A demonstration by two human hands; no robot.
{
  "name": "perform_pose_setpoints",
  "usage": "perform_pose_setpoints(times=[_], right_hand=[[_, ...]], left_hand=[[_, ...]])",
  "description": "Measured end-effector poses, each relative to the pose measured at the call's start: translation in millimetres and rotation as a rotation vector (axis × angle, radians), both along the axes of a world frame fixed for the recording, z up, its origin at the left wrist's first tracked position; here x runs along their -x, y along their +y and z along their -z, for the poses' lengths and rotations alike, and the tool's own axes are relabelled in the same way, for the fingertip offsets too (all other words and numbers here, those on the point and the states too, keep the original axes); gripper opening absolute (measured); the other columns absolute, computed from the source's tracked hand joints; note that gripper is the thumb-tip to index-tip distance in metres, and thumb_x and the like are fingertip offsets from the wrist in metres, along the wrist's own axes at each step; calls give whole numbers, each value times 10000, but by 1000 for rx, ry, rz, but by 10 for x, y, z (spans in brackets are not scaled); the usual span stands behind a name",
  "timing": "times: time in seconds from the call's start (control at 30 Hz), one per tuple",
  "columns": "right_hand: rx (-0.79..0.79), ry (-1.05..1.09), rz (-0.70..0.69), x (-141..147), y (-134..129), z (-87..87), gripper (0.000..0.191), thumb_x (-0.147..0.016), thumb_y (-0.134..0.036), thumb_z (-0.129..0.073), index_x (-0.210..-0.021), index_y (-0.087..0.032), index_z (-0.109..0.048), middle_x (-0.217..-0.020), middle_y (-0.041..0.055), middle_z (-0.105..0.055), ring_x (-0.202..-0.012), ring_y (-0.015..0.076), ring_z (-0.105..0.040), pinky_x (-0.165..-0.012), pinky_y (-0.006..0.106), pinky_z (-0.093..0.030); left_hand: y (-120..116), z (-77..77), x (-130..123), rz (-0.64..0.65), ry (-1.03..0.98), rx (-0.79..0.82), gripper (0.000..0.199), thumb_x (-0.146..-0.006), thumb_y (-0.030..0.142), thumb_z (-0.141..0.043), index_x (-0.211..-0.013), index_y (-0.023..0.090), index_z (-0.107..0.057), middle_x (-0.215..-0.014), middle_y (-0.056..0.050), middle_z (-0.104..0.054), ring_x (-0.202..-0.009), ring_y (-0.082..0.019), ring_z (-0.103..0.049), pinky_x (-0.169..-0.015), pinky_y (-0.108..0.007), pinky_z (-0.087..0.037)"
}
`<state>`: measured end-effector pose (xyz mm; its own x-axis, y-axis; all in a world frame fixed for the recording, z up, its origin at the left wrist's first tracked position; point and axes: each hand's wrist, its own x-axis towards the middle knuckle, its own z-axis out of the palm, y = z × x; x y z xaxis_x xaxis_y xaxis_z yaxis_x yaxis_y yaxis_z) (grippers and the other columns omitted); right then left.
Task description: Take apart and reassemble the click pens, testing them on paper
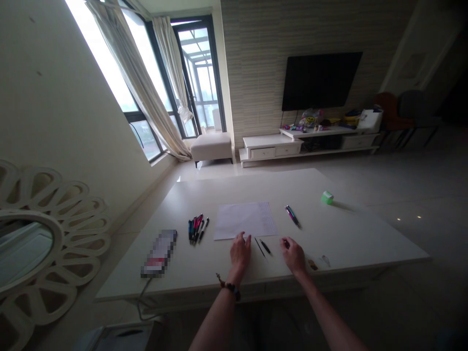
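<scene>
My left hand (241, 251) rests at the near edge of a white sheet of paper (243, 221), its fingers apart and nothing visible in them. To its right, a thin dark refill (260, 247) and a black pen part (265, 246) lie on the table. My right hand (292, 252) is closed just right of these, its fingers curled round something small and dark that I cannot make out. Two or so pens (292, 216) lie beyond it. Several pens (196, 229) lie side by side left of the paper.
The white table (351, 234) also bears a phone (159, 253) with a cable at the left, a green sharpener-like object (327, 197) at the back right and small items (313, 264) near the front edge.
</scene>
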<state>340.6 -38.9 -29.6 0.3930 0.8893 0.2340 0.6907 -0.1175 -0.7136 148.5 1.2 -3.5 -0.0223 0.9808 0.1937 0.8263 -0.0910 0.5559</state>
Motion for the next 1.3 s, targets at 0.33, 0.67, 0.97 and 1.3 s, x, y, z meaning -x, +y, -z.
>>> perform_pose_setpoints(times=[0.33,0.67,0.97,1.3], right_hand=[[-65,182,86,-81,13,69,506,-837,-539,-268,-759,-156,-590,-668,99,-644,-572,191,-529,-558,262,-362],[-70,148,60,-44,-33,3,523,-842,-560,-255,-697,-173,-576,-628,85,-639,-566,193,-547,-561,263,-365],[206,-332,-275,518,-174,-272,190,-792,-339,-516,-840,-194,-629,-749,94,-684,-693,201,-639,-602,248,-401],[331,-581,-314,770,-77,-387,191,-792,-204,-519,-927,-124,-627,-873,172,-669,-788,251,-651,-670,296,-473]], left_hand=[[-296,13,1137,-102,336,-91,272,-891,309,-306,-789,187,-527,-793,-52,-609,-774,-173,-551,-691,-282,-354],[-384,-37,1183,-257,445,-58,216,-858,300,-365,-816,177,-537,-823,-60,-584,-813,-195,-533,-690,-300,-342],[-368,42,279,18,238,-129,230,-890,334,-324,-852,192,-501,-822,-47,-578,-798,-171,-551,-704,-285,-371],[-331,168,78,1,330,-123,132,-843,208,-383,-817,169,-507,-816,-67,-552,-793,-195,-522,-715,-314,-381]])
